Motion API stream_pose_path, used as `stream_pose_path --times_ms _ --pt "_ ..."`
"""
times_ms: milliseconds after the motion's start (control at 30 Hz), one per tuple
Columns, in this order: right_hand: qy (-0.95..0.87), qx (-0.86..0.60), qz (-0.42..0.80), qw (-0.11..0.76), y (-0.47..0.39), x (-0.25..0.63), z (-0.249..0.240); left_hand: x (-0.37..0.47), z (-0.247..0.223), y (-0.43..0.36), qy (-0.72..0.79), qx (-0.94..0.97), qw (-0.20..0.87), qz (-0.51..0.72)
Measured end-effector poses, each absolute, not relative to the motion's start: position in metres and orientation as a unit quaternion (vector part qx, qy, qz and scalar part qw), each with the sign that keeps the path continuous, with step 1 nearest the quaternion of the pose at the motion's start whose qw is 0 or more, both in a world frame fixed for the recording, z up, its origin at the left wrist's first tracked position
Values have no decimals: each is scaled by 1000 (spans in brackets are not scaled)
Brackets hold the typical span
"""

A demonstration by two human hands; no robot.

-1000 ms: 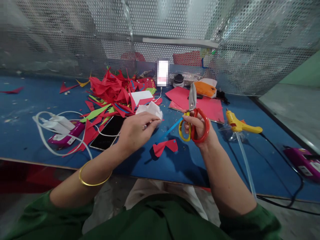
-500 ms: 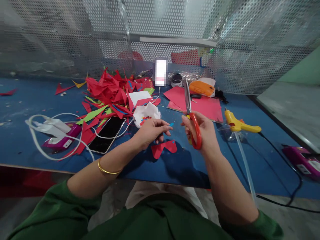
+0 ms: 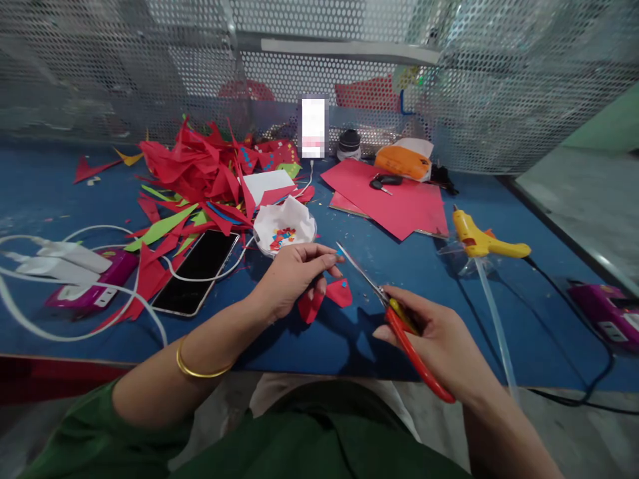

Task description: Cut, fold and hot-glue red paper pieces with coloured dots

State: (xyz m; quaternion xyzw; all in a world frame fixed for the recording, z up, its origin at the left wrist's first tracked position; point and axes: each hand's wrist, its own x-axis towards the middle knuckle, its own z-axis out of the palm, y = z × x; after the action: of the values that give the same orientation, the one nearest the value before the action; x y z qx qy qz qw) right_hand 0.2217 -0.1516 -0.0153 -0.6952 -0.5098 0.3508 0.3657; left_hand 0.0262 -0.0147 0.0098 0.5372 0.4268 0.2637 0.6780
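My left hand [image 3: 302,276] pinches a tiny blue paper piece [image 3: 340,252] between thumb and forefinger. The orange-handled scissors [image 3: 367,276] are gripped in my right hand [image 3: 434,332], their blades pointing up and left with the tips close to the blue piece. Beneath and just right of my left hand lies a red paper cutout [image 3: 341,294] with a small blue square on it; the hand hides part of it. Behind my left hand stands a round bowl lined with white paper [image 3: 287,216], holding small red, blue and yellow bits.
A heap of red paper scraps [image 3: 194,163] lies at the back left, near a phone [image 3: 197,273] and a purple power strip [image 3: 92,283] with white cables. Red sheets [image 3: 404,206] bear keys [image 3: 384,183]. A yellow glue gun [image 3: 486,241] stands at the right. A lit phone [image 3: 313,126] leans behind.
My right hand has lowered and turned the scissors from upright to slanting left, bringing the tips to the blue piece. My left hand has moved slightly, still pinching it. The view has shifted.
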Motion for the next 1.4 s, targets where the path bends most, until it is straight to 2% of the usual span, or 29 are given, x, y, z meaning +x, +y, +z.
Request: stream_pose_path --times_ms 233,1000,1400 --pt "-560 -711 271 327 -151 219 -11 25 10 -17 406 538 678 292" --pt "-528 -673 380 353 -149 218 -13 26 11 -12 410 555 677 255" --pt "-516 -684 404 320 -145 217 -8 30 4 -8 413 552 683 243"
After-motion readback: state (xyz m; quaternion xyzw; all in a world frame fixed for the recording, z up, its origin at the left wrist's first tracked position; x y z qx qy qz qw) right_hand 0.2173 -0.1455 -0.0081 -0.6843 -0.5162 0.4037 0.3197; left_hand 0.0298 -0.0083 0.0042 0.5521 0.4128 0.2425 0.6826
